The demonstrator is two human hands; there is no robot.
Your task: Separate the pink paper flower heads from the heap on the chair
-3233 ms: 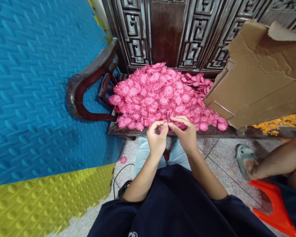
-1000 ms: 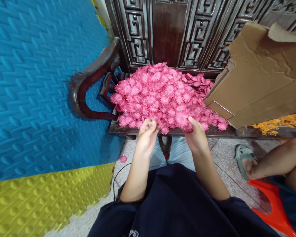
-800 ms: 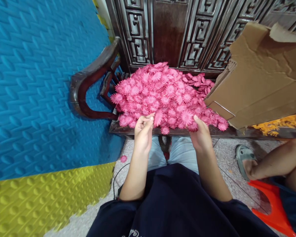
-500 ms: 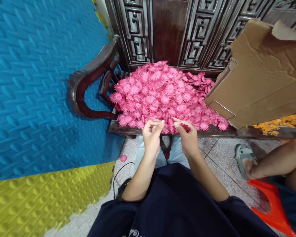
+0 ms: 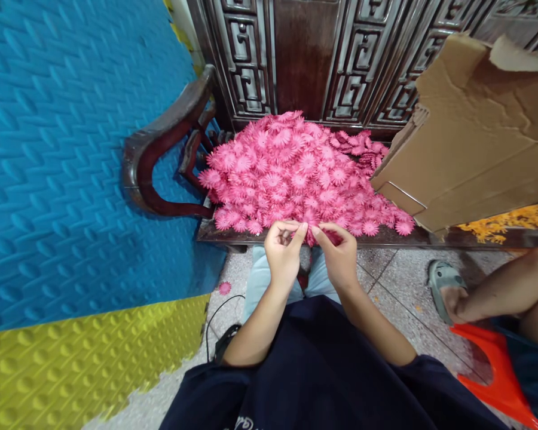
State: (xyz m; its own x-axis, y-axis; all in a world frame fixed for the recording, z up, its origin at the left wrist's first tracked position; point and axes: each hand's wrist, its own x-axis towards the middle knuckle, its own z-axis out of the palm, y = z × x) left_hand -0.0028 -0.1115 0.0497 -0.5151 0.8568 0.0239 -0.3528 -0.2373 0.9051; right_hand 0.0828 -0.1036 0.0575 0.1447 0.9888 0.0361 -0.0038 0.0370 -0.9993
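1. Sitting at the near edge of the bench (image 5: 385,240), the person has both hands together just in front of the pile (image 5: 296,173), fingertips nearly meeting.
2. The left hand (image 5: 283,254) is curled, thumb and forefinger pinched narrow; whether a flower sits inside that pinch I cannot tell.
3. The right hand (image 5: 338,254) is also closed down, pinching a pink flower (image 5: 316,234) that shows between the two hands, right at the pile's near edge.
4. That flower lies straight ahead of both hands, touching them. It is a flat round thing with no clear long axis. Neither hand is plainly nearer to the pile.
5. Beyond the hands, the pile spreads across the bench and rises toward the carved back (image 5: 305,60). Nothing stands between hands and pile.
6. Left of the pile curves the dark armrest (image 5: 161,137), with a blue mat (image 5: 72,149) beyond it.
7. One stray flower (image 5: 225,288) lies on the floor, below and left of the pile.
8. Right of the pile, a cardboard sheet (image 5: 475,149) leans touching its edge; yellow flowers (image 5: 506,224) show under it.
9. Another person's leg (image 5: 497,289) and a sandal (image 5: 443,280) sit well right of the pile, apart from the hands.
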